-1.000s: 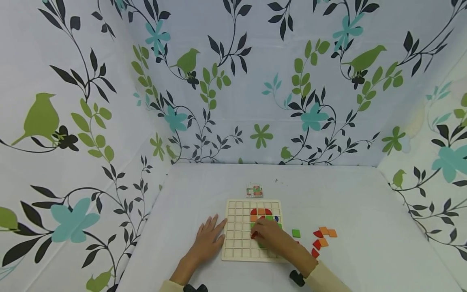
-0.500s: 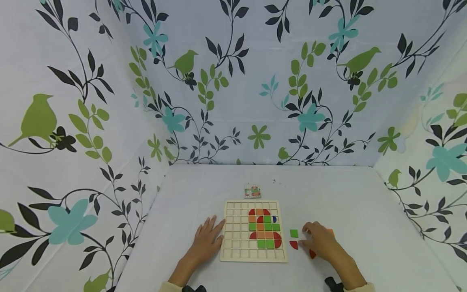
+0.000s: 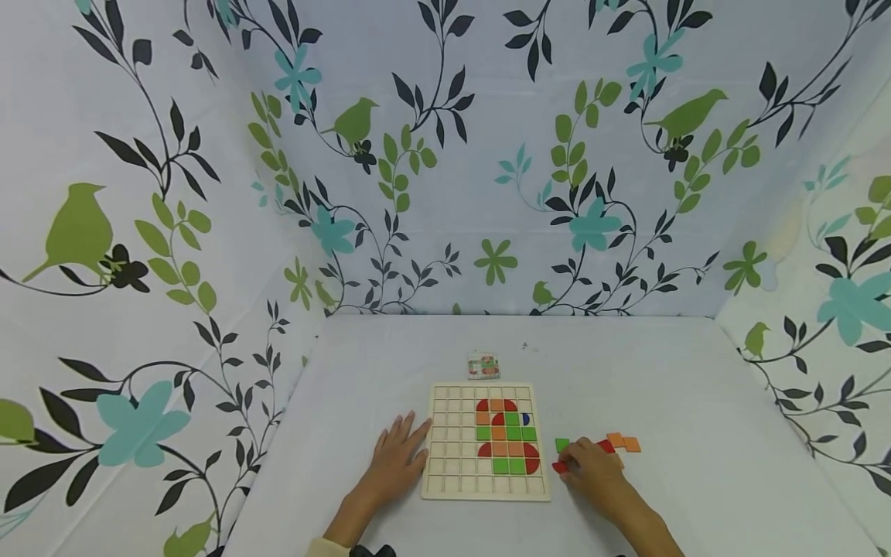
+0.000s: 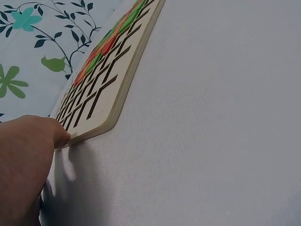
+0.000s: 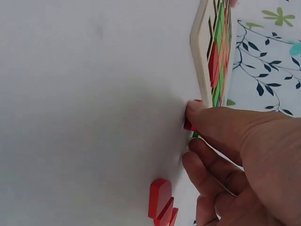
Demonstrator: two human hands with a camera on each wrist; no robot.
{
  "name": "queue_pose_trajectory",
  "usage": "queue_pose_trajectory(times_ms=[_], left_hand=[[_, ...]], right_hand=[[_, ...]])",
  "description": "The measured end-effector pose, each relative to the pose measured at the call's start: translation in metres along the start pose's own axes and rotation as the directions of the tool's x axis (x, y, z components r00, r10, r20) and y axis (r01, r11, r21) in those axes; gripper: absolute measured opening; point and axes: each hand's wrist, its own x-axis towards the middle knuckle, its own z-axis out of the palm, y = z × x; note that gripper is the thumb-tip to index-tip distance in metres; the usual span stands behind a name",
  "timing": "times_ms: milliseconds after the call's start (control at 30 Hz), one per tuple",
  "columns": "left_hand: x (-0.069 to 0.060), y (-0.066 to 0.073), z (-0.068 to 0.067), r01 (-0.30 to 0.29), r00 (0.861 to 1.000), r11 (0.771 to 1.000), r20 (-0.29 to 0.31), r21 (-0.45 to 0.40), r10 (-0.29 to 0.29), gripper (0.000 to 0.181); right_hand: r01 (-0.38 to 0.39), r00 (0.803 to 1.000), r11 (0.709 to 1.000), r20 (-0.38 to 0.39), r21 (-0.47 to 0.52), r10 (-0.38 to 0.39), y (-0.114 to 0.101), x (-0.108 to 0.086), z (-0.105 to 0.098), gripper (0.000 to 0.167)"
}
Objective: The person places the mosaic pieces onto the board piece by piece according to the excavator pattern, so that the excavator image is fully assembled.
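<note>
A pale wooden grid board (image 3: pixel 456 496) lies on the white table, with red, orange, green and blue tiles set in its right half. My left hand (image 3: pixel 393 468) rests flat along the board's left edge, fingers spread; the left wrist view has its thumb (image 4: pixel 56 132) touching the board's corner. Just right of the board, my right hand (image 3: pixel 600 481) pinches a rounded red tile (image 5: pixel 189 125) low over the table. The thumb covers part of that tile. Right behind these fingertips is a green square tile (image 3: pixel 561 444).
Loose orange tiles (image 3: pixel 632 444) and red tiles (image 3: pixel 607 446) lie beside the right hand, some partly hidden by it. A small patterned card (image 3: pixel 483 366) sits beyond the board. Printed fabric (image 3: pixel 418 255) hangs behind the table and at both sides.
My right hand has left the board, gone right over the loose tiles, then come back slightly left to the red tile. A red tile now shows on the board where it was. Left hand still.
</note>
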Motion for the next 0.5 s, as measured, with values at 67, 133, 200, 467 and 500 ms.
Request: queue_pose_trajectory(times_ms=[67,133,200,467,500], left_hand=[[0.0,0.001,0.001,-0.003,1.0,1.0,-0.009,-0.002,0.003,0.053],[-0.001,0.001,0.0,0.001,1.0,1.0,0.001,0.004,-0.001,0.053],[0.0,0.0,0.002,0.003,1.0,1.0,0.002,0.005,-0.003,0.054],[0.001,0.0,0.003,0.005,1.0,1.0,0.011,0.013,-0.005,0.054],[0.001,-0.001,0.003,-0.001,1.0,1.0,0.007,0.012,0.001,0.054]], right_hand=[[0.006,1.0,1.0,-0.01,0.01,-0.006,-0.003,-0.001,0.001,0.024],[0.018,1.0,1.0,-0.02,0.015,-0.018,-0.004,-0.002,0.001,0.026],[0.023,0.999,1.0,-0.022,0.015,-0.023,-0.004,-0.004,0.002,0.026],[0.053,0.997,0.999,-0.062,-0.01,-0.054,-0.004,-0.002,0.012,0.019],[0.057,0.996,0.998,-0.074,-0.021,-0.059,-0.004,-0.002,0.013,0.019]])
